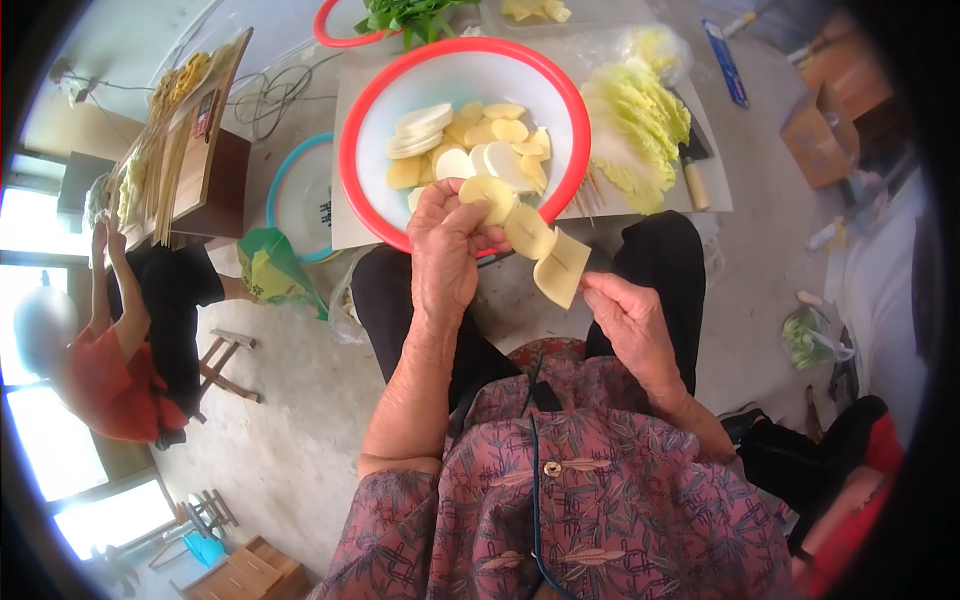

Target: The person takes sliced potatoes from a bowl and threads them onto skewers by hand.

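My left hand (448, 240) is closed on a round potato slice (487, 197), pinched between thumb and fingers over the near rim of a red-rimmed white basin (352, 170). Two more slices follow on the same thin skewer (562, 260): a round potato slice (526, 236) and a squarer potato slice (553, 284). At the skewer's right end my right hand (632, 322) is closed in a pinch; its fingers hide that end. Inside the basin lie loose yellow potato slices (510, 130) and white slices (507, 165) of a vegetable I cannot name.
Cabbage leaves (635, 130) and a knife (696, 185) with a pale handle lie right of the basin. Leafy greens (405, 15) are behind it. A blue-rimmed basin (275, 190) stands left. A person in orange (115, 375) works at a side table; another person's dark-clad leg (815, 475) is at right.
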Demonstrator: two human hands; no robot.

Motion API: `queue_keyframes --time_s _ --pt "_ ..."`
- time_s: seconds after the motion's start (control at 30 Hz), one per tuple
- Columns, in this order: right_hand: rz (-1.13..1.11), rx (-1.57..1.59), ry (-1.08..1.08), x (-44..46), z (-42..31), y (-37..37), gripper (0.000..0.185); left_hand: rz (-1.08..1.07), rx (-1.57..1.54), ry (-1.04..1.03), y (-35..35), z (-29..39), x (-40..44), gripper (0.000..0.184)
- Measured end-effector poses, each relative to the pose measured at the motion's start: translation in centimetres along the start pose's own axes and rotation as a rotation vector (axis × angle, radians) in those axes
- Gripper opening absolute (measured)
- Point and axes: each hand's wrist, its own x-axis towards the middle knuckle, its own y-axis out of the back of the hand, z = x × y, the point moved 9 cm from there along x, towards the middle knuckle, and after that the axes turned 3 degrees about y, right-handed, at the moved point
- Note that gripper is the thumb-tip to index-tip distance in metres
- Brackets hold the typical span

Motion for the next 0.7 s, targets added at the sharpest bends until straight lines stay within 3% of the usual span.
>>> queue_keyframes --time_s 0.4,0.7 --pt "0.010 -0.222 0.087 -0.5 -1.1 0.4 0.017 0.006 0.164 -0.054 0.2 0.0 0.1 0.019" --pt "0.023 -0.173 0.093 -1.0 -0.8 0.5 0.017 -0.022 0.196 -0.102 0.0 -0.1 -0.2 0.018"
